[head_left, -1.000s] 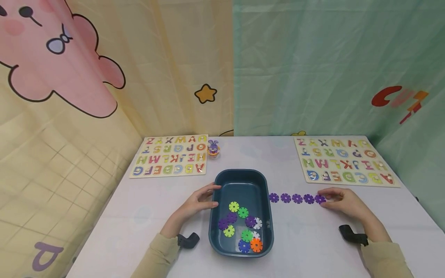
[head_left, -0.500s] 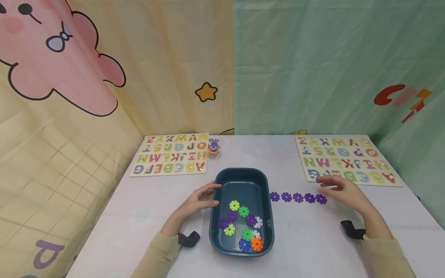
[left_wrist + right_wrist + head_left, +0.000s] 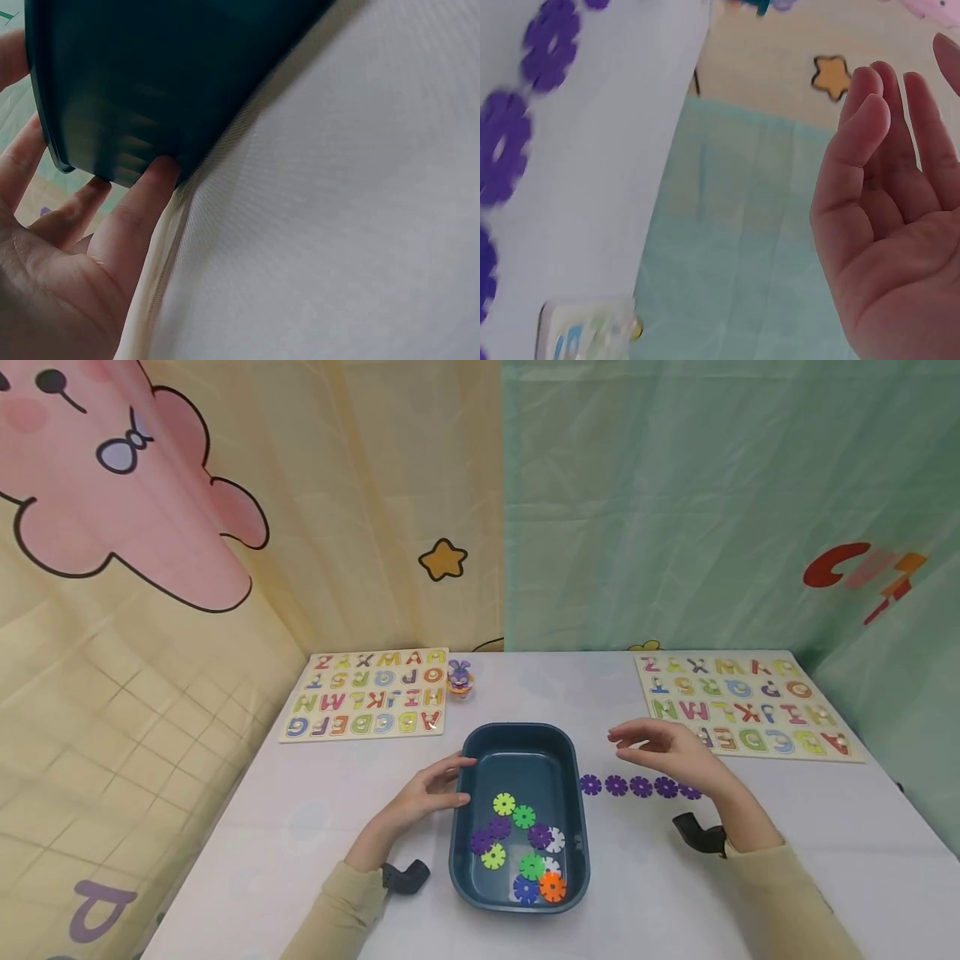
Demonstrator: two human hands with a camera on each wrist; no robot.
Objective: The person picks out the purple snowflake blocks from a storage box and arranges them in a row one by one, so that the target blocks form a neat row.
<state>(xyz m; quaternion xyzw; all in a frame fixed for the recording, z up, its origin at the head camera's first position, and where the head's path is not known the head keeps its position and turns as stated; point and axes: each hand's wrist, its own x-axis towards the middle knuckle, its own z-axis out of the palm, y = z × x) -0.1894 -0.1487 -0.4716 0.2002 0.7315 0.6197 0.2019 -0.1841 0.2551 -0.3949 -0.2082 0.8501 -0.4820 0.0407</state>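
Note:
My left hand (image 3: 420,795) holds the left side of a dark blue-green plastic basin (image 3: 525,768). In the left wrist view its fingertips press the basin's outer wall (image 3: 112,97), and other fingers reach the rim. Notched snowflake discs lie in the basin: yellow (image 3: 504,804), green (image 3: 532,866), orange (image 3: 552,887), blue (image 3: 527,889), white (image 3: 556,840) and purple (image 3: 482,842). A row of several purple snowflake discs (image 3: 641,787) runs rightward from the basin. My right hand (image 3: 671,750) hovers over this row with nothing in its loosely bent fingers, partly covering the rightmost disc.
Wooden alphabet puzzle boards lie at the back left (image 3: 367,697) and back right (image 3: 750,706) of the white table (image 3: 637,877). A small purple rabbit figure (image 3: 461,680) stands beside the left board. Curtains (image 3: 652,510) close off the table's far side.
My right hand lets go of the last purple disc in the row, lifts, and moves left toward the basin. My left hand stays on the basin, and the discs keep their places.

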